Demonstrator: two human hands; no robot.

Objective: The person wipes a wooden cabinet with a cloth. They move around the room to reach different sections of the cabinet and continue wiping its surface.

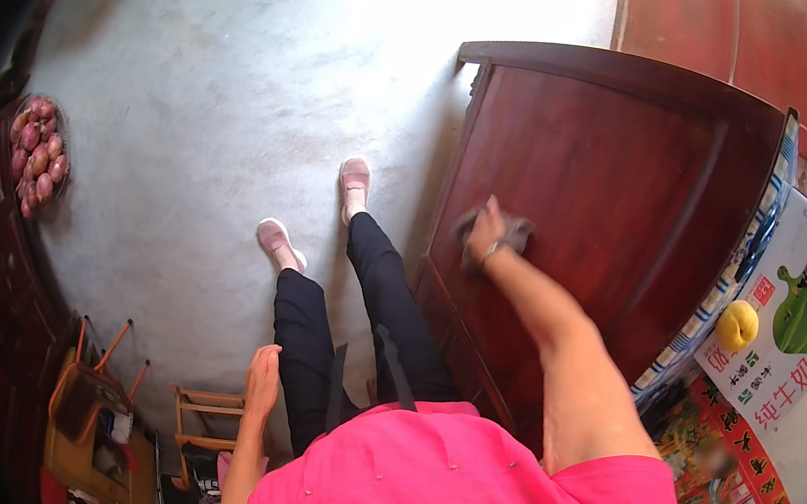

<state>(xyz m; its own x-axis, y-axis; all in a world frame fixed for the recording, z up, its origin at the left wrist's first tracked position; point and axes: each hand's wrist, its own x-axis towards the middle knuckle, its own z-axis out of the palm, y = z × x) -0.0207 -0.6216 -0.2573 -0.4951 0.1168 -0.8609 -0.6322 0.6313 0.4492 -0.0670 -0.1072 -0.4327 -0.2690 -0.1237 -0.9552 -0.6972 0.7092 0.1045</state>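
Note:
My right hand [487, 234], with a bracelet at the wrist, presses a grey-brown cloth [517, 233] against the dark red wooden panel [591, 199] of a piece of furniture. The cloth is bunched under the palm and shows on both sides of the hand, slightly blurred. My left hand [263, 380] hangs beside my left thigh, with no object visible in it; its fingers are close together and partly turned from view.
At right, a milk carton [783, 299] carries a yellow fruit [737, 325], beside a blue-and-white checked cloth [715, 298]. A bowl of red onions [38, 154] is far left. A chair [83, 401] and a small wooden stool [211, 402] stand lower left.

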